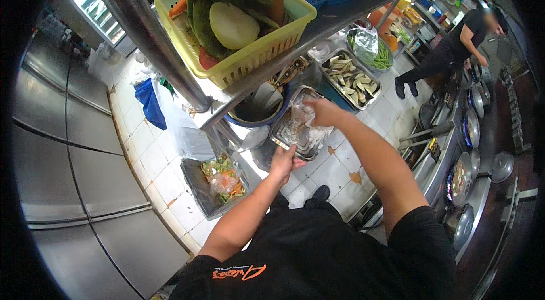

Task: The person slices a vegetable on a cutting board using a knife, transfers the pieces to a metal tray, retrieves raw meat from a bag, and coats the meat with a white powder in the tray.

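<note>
My left hand (286, 163) grips the near rim of a rectangular metal tray (279, 134), thumb over the edge and fingers beneath it. Over the tray's far side, my right hand (325, 112) has its fingers closed on clear plastic wrap (303, 108), which looks crumpled. Whitish residue or wet plastic covers part of the tray's bottom; which of these it is I cannot tell. Just beyond the tray, a second metal tray holds sliced eggplant (353, 80). To its left is a blue-rimmed tub (245, 123) with knives and white-bladed tools standing in it.
A yellow plastic basket (255, 61) of vegetables sits on a metal shelf above the counter. Low on the left stands a bin (193, 181) with vegetable scraps. Several pans (460, 176) line the stove at right, where another person (451, 44) stands. Steel cabinets (85, 172) flank the left.
</note>
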{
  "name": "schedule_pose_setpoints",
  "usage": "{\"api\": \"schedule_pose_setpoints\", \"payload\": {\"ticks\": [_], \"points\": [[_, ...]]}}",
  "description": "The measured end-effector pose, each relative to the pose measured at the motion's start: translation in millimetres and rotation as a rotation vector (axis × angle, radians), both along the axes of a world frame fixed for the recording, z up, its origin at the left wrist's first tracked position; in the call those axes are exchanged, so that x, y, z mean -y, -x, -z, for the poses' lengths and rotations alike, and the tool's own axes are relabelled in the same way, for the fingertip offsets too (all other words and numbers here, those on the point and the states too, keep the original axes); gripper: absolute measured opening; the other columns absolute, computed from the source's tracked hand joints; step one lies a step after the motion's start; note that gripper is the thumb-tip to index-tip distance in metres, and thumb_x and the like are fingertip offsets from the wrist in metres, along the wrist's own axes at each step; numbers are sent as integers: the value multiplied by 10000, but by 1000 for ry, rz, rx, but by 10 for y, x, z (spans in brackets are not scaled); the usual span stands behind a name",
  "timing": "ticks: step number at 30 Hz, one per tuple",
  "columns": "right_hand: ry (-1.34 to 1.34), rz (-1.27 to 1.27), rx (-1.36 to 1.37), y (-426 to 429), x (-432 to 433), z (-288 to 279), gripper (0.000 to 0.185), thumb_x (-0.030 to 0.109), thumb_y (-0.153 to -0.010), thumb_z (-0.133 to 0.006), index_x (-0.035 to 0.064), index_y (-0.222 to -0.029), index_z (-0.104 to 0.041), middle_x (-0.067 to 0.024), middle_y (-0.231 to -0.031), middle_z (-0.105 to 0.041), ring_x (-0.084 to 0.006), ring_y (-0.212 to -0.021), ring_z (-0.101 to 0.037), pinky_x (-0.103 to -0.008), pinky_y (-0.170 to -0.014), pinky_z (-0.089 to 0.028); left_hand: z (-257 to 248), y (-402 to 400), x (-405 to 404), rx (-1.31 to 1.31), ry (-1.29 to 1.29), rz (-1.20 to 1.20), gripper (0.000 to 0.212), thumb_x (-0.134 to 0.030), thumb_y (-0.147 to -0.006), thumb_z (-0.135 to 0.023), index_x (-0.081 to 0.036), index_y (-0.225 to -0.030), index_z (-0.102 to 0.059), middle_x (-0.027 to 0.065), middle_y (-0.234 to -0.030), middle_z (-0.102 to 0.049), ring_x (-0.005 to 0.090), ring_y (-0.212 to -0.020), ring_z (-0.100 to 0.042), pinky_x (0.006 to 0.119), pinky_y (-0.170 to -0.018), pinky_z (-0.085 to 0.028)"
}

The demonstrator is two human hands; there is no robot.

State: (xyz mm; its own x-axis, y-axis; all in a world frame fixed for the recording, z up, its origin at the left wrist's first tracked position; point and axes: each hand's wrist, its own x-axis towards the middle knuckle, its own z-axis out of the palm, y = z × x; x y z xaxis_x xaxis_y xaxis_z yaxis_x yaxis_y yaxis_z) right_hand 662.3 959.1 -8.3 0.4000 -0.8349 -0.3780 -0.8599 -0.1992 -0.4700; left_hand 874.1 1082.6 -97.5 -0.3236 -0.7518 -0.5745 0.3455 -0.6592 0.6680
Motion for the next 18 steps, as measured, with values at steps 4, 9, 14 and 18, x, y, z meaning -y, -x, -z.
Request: {"api": "schedule_pose_setpoints", "payload": {"ticks": [4, 9, 14, 18], "points": [[-206, 173, 147, -34, 160, -344, 857, 135, -770, -692, 32, -1536, -320, -179, -1084, -697, -206, -813, -646, -301, -699, -512, 26, -82, -4, -46, -23, 23, 274, -203, -1036, -516, -62, -1260, -445, 119, -1039, -639, 219, -797, -674, 385, -710, -623], [175, 57, -19, 129, -8, 608, 785, 242, -810, -748, 174, -1510, -399, -268, -1332, -564, -380, -1154, -610, -439, -994, -489, 62, 53, -8, -52, -13, 62, 296, -204, -1030, -527, -33, -1253, -437, 131, -1020, -637, 208, -744, -671, 359, -672, -625], [313, 281, -272, -724, -390, 301, 768, 272, -759, -778, 190, -1459, -471, -266, -1290, -579, -406, -1116, -617, -450, -941, -511, 161, -49, 5, -85, 4, 13, 347, -216, -1015, -557, 5, -1244, -417, 179, -1035, -613, 225, -698, -673, 350, -637, -632], [151, 274, 39, -488, -150, 320, 753, 174, -717, -767, 77, -1417, -507, -244, -1027, -681, -352, -960, -684, -419, -823, -544, 62, -39, 24, -17, -52, 29, 360, -215, -1013, -562, 9, -1243, -402, 183, -1036, -609, 239, -711, -682, 358, -645, -636]]}}
